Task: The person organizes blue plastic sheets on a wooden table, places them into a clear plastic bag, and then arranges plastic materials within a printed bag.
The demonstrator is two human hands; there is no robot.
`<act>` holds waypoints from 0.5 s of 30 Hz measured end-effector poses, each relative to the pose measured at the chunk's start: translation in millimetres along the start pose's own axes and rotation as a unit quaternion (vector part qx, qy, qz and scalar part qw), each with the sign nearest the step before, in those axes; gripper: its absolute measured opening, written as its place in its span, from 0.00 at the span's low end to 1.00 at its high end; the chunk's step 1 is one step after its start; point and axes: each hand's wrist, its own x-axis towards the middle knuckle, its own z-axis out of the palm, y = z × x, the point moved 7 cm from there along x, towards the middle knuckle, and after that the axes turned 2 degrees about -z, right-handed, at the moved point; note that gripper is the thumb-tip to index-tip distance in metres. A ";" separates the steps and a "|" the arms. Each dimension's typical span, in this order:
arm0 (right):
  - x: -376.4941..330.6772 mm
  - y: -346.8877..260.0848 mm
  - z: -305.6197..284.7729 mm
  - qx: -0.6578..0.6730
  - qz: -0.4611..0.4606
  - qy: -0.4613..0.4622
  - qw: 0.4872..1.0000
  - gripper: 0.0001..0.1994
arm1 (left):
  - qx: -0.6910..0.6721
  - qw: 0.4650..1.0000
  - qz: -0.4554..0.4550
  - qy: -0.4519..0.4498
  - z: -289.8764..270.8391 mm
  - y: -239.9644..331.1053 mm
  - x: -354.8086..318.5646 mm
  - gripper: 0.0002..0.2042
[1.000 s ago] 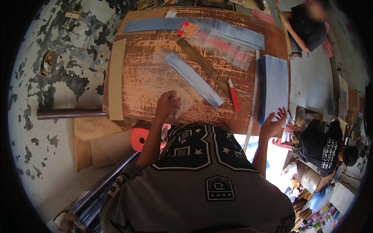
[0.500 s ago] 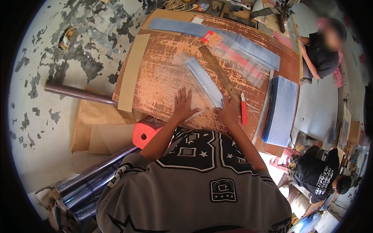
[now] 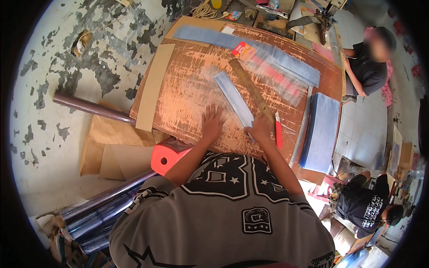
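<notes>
Head camera: the left hand (image 3: 212, 123) lies flat, fingers spread, on the scratched brown wooden tabletop (image 3: 187, 94), gripping nothing. At its three o'clock, the right hand (image 3: 260, 129) presses open-palmed on the near end of a long pale-blue clear plastic strip (image 3: 233, 99), beside a red utility knife (image 3: 279, 131).

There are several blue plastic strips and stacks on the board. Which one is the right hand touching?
The short narrow blue strip lying diagonally mid-board: the right hand rests on its near end. The long blue strip lies along the far edge, and the blue stack sits further right, both untouched.
</notes>
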 end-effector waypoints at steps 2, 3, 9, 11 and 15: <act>1.6 -1.5 3.1 0.004 -0.017 0.001 1.000 0.33 | -0.002 1.000 -0.001 0.014 -2.6 -4.5 -0.7 0.32; 2.0 -2.0 8.0 0.002 -0.024 -0.009 1.000 0.32 | 0.002 1.000 0.008 0.025 -3.1 -9.0 -0.1 0.31; 2.1 5.5 19.4 0.270 -0.048 -0.066 0.960 0.26 | -0.390 0.904 -0.168 -0.053 -38.7 -36.4 12.7 0.24; -1.5 -5.8 9.2 0.356 -0.028 -0.096 0.929 0.25 | -0.441 0.888 -0.116 0.057 -48.8 -55.7 6.9 0.22; 4.6 2.3 1.6 0.413 -0.027 -0.033 0.910 0.26 | -0.535 0.834 -0.106 0.081 -54.9 -45.7 -2.2 0.21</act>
